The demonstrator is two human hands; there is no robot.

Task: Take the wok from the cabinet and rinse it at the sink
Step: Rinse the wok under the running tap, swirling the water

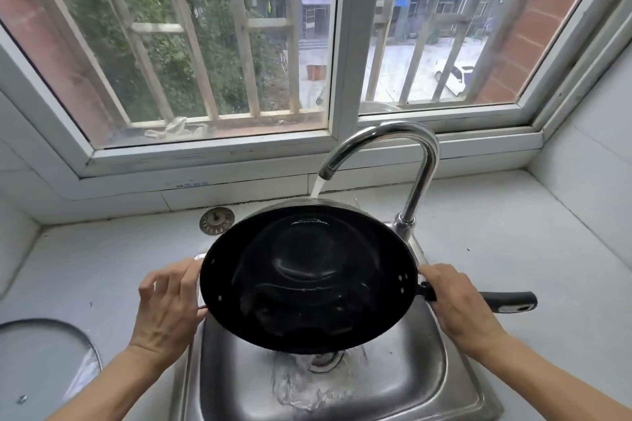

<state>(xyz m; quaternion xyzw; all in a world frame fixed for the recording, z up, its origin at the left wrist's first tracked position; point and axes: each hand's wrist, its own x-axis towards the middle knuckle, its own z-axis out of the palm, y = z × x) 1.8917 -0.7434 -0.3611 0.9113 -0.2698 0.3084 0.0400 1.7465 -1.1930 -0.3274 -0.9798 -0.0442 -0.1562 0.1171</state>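
Note:
A black wok (307,278) is held above the steel sink (427,386), tilted with its inside facing me. My left hand (167,301) grips its left rim. My right hand (458,304) grips the right rim where the black handle (509,301) joins; the handle sticks out to the right. The chrome faucet (396,154) runs, and its stream falls behind the wok's far rim. Water spills from under the wok's near edge into the basin around the drain (325,361).
A metal sink strainer (217,220) lies on the white counter behind the sink on the left. A round glass lid (44,362) rests on the counter at the near left. A barred window (239,44) rises right behind the faucet.

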